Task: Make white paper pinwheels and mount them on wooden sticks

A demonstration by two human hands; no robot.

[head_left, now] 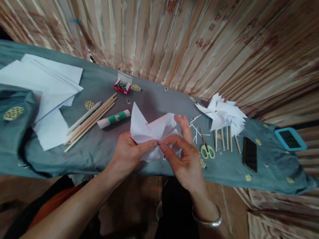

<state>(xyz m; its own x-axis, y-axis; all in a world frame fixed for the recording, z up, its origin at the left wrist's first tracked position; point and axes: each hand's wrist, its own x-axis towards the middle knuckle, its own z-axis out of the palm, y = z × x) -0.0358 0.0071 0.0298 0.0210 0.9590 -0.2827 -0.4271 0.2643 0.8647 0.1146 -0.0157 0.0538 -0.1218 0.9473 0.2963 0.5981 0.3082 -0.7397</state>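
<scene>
A white paper pinwheel (pixel 158 129) with folded blades is held between my two hands, above the near part of the cloth-covered table. My left hand (pixel 128 150) grips its left side, thumb pressed near the centre. On the right, my right hand (pixel 185 157) pinches at that centre with thumb and index finger, its other fingers bent behind a blade. Whatever small piece sits between those fingertips is too small to make out. Just left of the paper lies a green and white glue stick (pixel 113 119). Scissors (pixel 206 148) with light green handles rest to the right.
Finished-looking pinwheels (pixel 222 113) on sticks lie stacked at right, near paper scraps (pixel 195 129), a phone (pixel 250 154) and a blue-framed device (pixel 291 138). Leftward are wooden sticks (pixel 91 123), white paper sheets (pixel 45 83) and an open red box (pixel 122 86) of small metal pieces. A curtain (pixel 169 32) hangs behind.
</scene>
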